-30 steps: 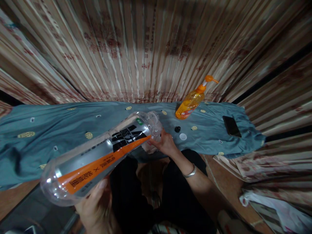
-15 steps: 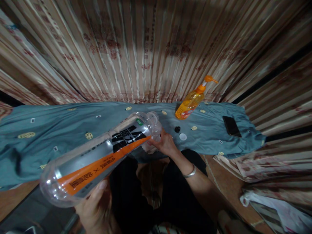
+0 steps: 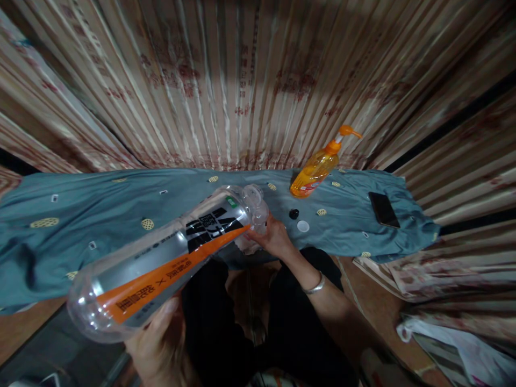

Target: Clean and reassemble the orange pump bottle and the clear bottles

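Observation:
A large clear drink bottle (image 3: 169, 263), with a silver, black and orange label, lies slanted across the view, its base low at the left and its neck end up at the right. My left hand (image 3: 161, 333) is wrapped round its lower part from beneath. At the neck end my right hand (image 3: 274, 236) closes on a clear plastic piece (image 3: 258, 207); I cannot tell whether this is the bottle's own neck or a separate container. Something pale (image 3: 246, 245) shows beneath it, partly hidden. Right of that hand, a small black cap (image 3: 294, 214) and a white round lid (image 3: 303, 226) lie on the cloth.
A pump bottle (image 3: 314, 174) of orange liquid stands towards the back of the teal cloth (image 3: 121, 209). Farther right lies a black phone (image 3: 384, 209). Pleated curtains (image 3: 226, 80) hang behind and at both sides. A white bag (image 3: 455, 344) is at lower right.
Almost nothing differs. Both hands keep their hold, and the bottle stays at the same slant. The whole view has shifted very slightly.

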`<action>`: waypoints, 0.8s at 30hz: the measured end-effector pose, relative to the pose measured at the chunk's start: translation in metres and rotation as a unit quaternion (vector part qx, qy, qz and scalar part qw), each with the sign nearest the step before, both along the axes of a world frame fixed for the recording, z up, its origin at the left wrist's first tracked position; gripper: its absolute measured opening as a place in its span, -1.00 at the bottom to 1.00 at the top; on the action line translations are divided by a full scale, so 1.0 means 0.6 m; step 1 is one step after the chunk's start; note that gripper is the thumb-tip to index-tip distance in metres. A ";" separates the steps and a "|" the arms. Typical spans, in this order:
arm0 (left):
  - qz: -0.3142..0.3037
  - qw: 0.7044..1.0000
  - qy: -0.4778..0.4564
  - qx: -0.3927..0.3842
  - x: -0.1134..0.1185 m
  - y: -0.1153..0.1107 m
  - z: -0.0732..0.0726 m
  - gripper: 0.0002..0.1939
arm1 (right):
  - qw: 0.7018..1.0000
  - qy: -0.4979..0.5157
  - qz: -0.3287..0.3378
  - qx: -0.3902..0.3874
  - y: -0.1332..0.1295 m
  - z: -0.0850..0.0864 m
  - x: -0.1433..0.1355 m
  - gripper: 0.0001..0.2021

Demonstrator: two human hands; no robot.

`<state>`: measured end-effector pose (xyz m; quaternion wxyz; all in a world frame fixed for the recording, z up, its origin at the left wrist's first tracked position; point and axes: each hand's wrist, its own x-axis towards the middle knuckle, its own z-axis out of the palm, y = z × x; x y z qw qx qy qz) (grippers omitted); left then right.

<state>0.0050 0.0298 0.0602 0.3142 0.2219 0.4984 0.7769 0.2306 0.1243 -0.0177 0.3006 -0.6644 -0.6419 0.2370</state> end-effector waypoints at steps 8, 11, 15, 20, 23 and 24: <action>-0.014 1.000 0.004 0.016 0.007 -0.006 0.009 -0.50 | 1.000 0.013 0.002 -0.015 -0.002 0.011 0.001 -0.45; -0.011 1.000 0.000 0.009 0.008 -0.005 0.012 -0.49 | 1.000 0.017 0.004 -0.017 -0.002 0.015 0.000 -0.45; -0.010 1.000 0.004 0.005 0.009 -0.006 0.010 -0.51 | 1.000 0.010 0.004 -0.021 -0.002 0.016 0.000 -0.45; -0.022 0.999 0.017 0.039 0.006 -0.005 0.002 -0.45 | 1.000 0.005 0.003 -0.013 -0.001 0.013 0.000 -0.44; -0.024 0.999 0.027 0.041 0.001 -0.003 -0.004 -0.48 | 1.000 0.006 0.004 -0.005 -0.001 0.009 0.000 -0.45; -0.023 0.999 0.027 0.039 0.000 -0.002 -0.006 -0.47 | 1.000 0.007 0.004 -0.006 -0.001 0.009 0.000 -0.45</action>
